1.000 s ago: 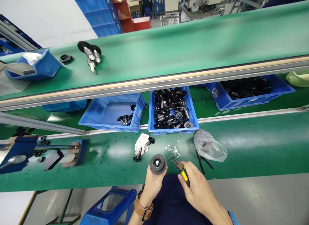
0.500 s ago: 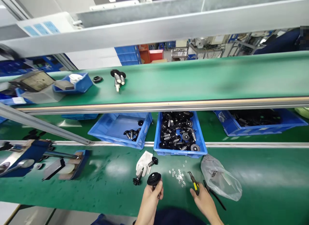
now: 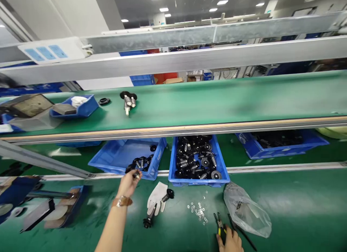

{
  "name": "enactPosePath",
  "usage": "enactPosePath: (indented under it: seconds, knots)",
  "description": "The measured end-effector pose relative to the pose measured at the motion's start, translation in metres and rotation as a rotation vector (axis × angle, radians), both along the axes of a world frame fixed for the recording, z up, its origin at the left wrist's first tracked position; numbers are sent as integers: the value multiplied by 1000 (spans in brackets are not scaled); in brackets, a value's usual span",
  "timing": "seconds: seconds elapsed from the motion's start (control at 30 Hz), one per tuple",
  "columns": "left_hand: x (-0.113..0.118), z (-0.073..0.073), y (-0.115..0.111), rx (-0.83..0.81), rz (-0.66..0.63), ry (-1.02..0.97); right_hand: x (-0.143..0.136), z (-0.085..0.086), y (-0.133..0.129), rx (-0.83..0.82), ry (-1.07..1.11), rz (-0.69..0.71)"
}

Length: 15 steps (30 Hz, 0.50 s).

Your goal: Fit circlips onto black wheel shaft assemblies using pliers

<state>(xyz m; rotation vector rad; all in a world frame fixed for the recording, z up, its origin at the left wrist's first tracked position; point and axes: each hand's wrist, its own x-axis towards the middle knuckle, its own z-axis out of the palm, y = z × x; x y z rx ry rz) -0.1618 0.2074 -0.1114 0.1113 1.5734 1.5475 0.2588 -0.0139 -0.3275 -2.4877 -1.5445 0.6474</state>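
Observation:
My left hand (image 3: 127,185) is closed round a black disc-headed shaft part (image 3: 136,175) at the front rim of the left blue bin (image 3: 108,168), where similar parts lie in its right corner. The fingers cover most of the held part. Low on the right, my right hand (image 3: 231,242) is wrapped round the yellow-and-black handles of small pliers (image 3: 219,223), their jaws apart and pointing away from me. Small pale rings (image 3: 200,211) lie scattered left of the pliers. Between my hands, a white glove (image 3: 157,198) lies with two black shaft parts (image 3: 168,195) on it.
A blue bin full of black parts (image 3: 199,181) stands in the middle. A clear plastic bag (image 3: 249,212) and a dark rod-like tool (image 3: 244,234) lie right. A metal fixture (image 3: 51,208) stands left. The raised green shelf (image 3: 217,104) spans above the bins.
My left hand has moved forward and left, carrying the black part from the bench front to the left bin. My right hand has closed round the pliers' handles; their jaws appear wider apart. The view has tilted up.

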Motion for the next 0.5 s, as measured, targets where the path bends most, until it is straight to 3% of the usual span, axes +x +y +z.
enactPosePath:
  seconds: [0.13,0.27,0.33,0.4,0.5]
  knots:
    - [-15,-9,26,-107,40,4,5,-2,-2,44,75,-36]
    - [-9,-20,13,-114,67,29,2,10,-3,248,241,57]
    - [0,-26,-4,-79,75,48,-7,36,6,354,315,136]
    - [13,-33,-25,-32,47,77,-20,72,28,448,356,221]
    - [37,-49,-68,-75,-86,76,-46,126,84,505,327,372]
